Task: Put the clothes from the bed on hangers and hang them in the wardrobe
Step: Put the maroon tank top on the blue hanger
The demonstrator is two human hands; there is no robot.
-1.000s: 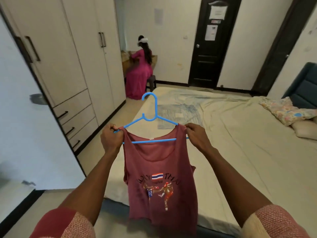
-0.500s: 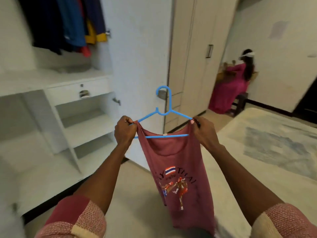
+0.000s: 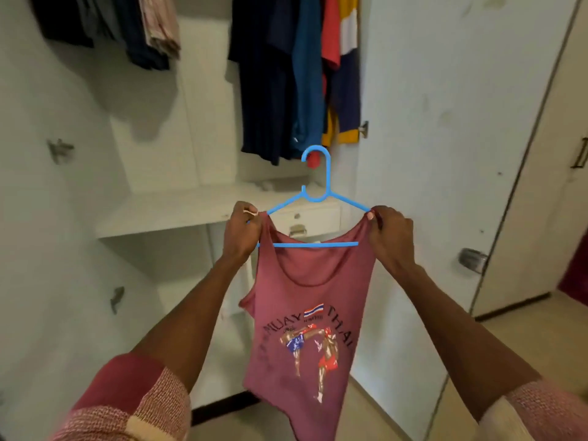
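Note:
A maroon tank top (image 3: 305,316) with a kick-boxing print hangs on a blue plastic hanger (image 3: 318,198), held up in front of the open wardrobe (image 3: 152,214). My left hand (image 3: 242,229) pinches the left shoulder strap against the hanger's end. My right hand (image 3: 389,237) pinches the right strap the same way. The hanger's hook points up, below the hems of the clothes hanging inside. The bed is out of view.
Dark blue, blue, red and yellow garments (image 3: 296,74) hang at the wardrobe's upper right, darker ones (image 3: 127,27) at upper left. Below them lie a white shelf and a small drawer (image 3: 305,219). The open wardrobe door (image 3: 445,154) stands on the right.
The view has swung left from the bed to face the open wardrobe. Both hands keep their hold on the straps, and the hanger with the tank top now hangs in front of the shelves.

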